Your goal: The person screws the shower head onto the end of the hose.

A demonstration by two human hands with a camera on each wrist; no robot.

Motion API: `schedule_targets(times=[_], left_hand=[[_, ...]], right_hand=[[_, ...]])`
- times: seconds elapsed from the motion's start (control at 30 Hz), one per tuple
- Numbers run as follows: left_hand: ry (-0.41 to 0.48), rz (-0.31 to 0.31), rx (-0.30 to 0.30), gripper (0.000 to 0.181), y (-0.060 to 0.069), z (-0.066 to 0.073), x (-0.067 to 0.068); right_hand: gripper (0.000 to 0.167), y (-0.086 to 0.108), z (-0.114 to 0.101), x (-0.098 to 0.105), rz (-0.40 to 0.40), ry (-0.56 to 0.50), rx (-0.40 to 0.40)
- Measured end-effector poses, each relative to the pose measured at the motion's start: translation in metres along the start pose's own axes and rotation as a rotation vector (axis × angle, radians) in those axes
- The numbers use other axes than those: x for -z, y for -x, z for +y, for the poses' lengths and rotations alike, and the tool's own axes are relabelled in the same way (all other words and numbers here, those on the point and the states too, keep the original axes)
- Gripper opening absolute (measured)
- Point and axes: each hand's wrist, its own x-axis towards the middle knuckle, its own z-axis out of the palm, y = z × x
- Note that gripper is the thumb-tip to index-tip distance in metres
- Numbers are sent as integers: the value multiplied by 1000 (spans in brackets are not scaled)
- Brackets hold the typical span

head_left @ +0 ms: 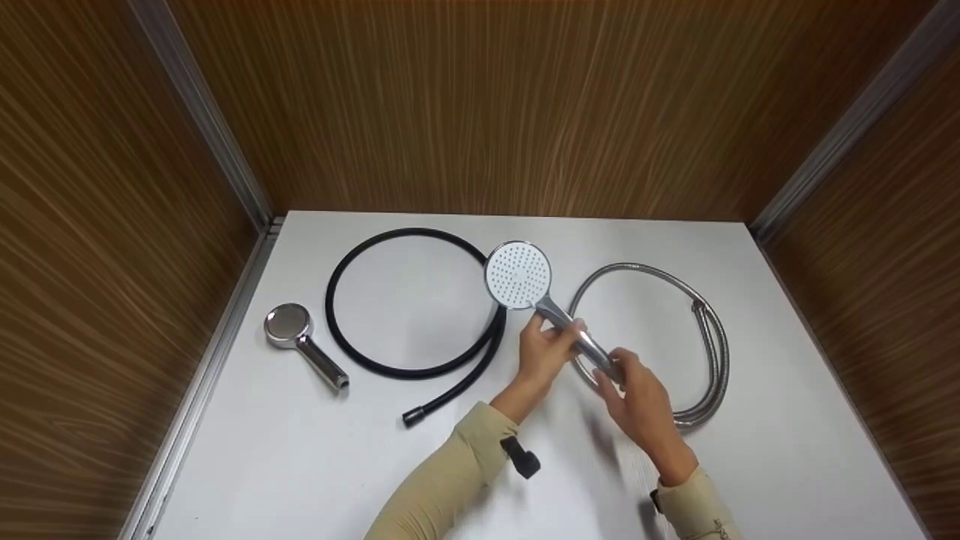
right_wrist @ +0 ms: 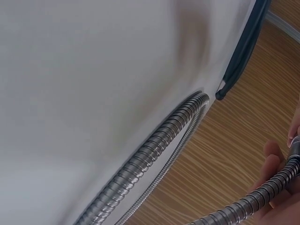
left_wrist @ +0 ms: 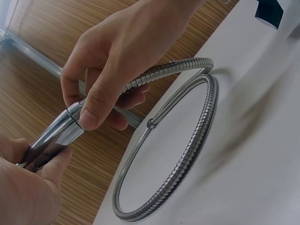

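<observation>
A large chrome shower head with a white dotted face (head_left: 517,275) is held tilted above the table, face up. My left hand (head_left: 544,356) grips its handle, also in the left wrist view, where the left hand (left_wrist: 30,192) is at the lower left. At the handle's lower end, my right hand (head_left: 643,405) pinches the end of the silver metal hose (left_wrist: 187,150) against the handle (left_wrist: 51,136); thumb and fingers of the right hand (left_wrist: 122,56) partly hide the joint. From there the hose (right_wrist: 140,164) runs down into coils on the table.
A smaller chrome shower head (head_left: 288,324) lies at the left of the white table (head_left: 285,472). A black hose (head_left: 405,373) lies coiled between it and my hands, its end fitting (head_left: 413,417) towards me. Wood-grain panels (head_left: 480,105) stand behind and at both sides.
</observation>
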Motion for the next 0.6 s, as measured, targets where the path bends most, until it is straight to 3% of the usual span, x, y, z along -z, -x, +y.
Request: schedule_targets(times=[0.6], left_hand=[[4,16,16,43,1,1,-1]], right_hand=[[30,-1,0,2,-18,22,-1]])
